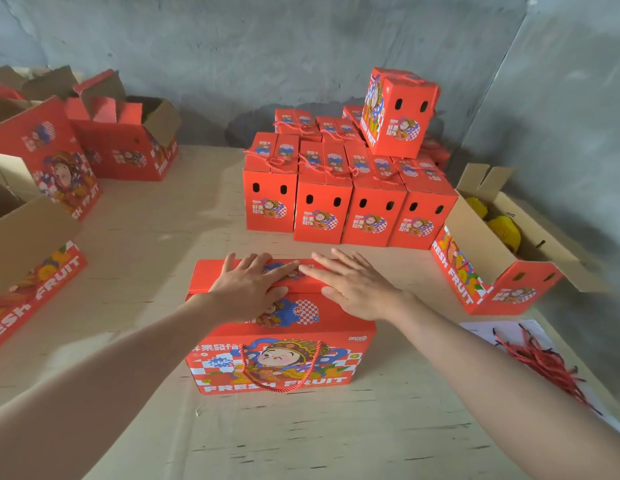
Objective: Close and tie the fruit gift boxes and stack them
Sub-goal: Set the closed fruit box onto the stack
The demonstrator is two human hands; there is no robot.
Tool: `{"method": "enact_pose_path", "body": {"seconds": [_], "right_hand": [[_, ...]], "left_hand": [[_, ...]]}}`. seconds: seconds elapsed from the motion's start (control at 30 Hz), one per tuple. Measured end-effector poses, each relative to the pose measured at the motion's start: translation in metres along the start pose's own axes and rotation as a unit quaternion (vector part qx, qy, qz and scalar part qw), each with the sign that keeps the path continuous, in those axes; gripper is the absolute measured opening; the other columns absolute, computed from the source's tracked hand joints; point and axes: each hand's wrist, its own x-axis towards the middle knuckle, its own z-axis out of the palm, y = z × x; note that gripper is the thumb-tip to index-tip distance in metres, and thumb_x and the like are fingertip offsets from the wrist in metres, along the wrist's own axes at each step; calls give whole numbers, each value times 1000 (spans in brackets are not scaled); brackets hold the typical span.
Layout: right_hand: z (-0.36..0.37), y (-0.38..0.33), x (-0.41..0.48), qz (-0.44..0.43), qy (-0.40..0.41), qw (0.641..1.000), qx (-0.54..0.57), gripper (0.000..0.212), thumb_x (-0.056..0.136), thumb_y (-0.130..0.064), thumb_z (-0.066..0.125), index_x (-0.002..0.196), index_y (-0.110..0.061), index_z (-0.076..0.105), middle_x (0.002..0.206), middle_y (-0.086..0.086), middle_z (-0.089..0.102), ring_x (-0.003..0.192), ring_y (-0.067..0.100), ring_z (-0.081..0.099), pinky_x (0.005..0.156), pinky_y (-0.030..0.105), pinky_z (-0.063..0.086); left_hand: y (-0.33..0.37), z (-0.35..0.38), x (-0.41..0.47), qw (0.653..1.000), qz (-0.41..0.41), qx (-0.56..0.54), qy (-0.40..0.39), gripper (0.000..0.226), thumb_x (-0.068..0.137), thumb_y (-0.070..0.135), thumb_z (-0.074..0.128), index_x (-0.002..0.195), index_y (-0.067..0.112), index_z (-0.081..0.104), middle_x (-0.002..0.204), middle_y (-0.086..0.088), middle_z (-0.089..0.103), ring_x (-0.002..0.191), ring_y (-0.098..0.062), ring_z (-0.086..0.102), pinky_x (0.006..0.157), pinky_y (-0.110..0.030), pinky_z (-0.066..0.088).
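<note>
From the head camera we see our left hand (pixel 248 285) and right hand (pixel 352 284) pressing flat, fingers straight, on the closed gift box (pixel 281 344) on the table (pixel 301 438); its rope handle (pixel 281 368) dangles in front; stacked boxes (pixel 350 199) stand behind; loose red cords (pixel 540 362) lie right.

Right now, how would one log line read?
step: closing box | left hand: flat on top | right hand: flat on top | stack: behind

Count: 1 near box (pixel 281 344), behind it a front row (pixel 350 216) of 4 shut boxes plus 1 top box (pixel 400 116), rear rows too hidden to count; right of it 1 open box (pixel 509 292) showing 2 yellow fruits (pixel 504 230) and 1 cord pile (pixel 540 358), left of it at least 3 open boxes (pixel 128 157).
</note>
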Motion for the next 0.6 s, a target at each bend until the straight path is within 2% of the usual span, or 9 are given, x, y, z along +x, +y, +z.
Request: {"method": "enact_pose_path", "body": {"seconds": [0.13,0.23,0.33,0.5,0.57,0.6], "right_hand": [[2,0,0,-13,9,1000,12,52,105,-32,27,149,-45,3,160,-12,-2,147,18,-10,119,41,-4],[4,-3,-1,-13,22,1000,11,51,105,-31,26,149,-43,4,160,-11,-1,148,18,-5,118,38,-4],[8,-7,-2,-2,53,999,6,50,105,-32,26,149,-44,7,160,-11,2,148,19,3,118,37,1],[6,-7,-1,11,54,998,33,50,104,-32,31,149,-43,13,160,-10,7,148,19,5,117,38,2],[2,-6,0,19,34,994,98,52,102,-26,38,149,-41,20,160,-9,12,147,16,6,118,37,2],[-2,-4,-2,29,28,986,164,56,99,-18,42,148,-38,26,159,-8,16,147,14,7,119,36,3]], "left_hand": [[0,1,-1,1000,-9,2,-3,53,98,55,14,146,49,-7,152,0,18,141,-22,17,114,-57,6],[6,-4,5,999,-28,-5,-38,60,92,66,18,145,51,-6,150,-4,22,139,-26,21,111,-59,11],[21,-13,19,997,-46,6,-66,73,83,79,17,146,49,-5,142,-14,29,132,-34,31,109,-55,20],[22,-4,21,1000,-28,-1,-14,68,88,71,16,148,43,0,141,-10,34,129,-32,33,106,-45,26],[22,-2,20,1000,-21,-4,-10,67,89,70,16,148,44,1,143,-8,34,130,-31,32,107,-45,26],[23,-2,20,1000,-20,-1,-7,65,89,70,16,148,45,3,143,-7,34,130,-31,32,107,-45,26]]}}
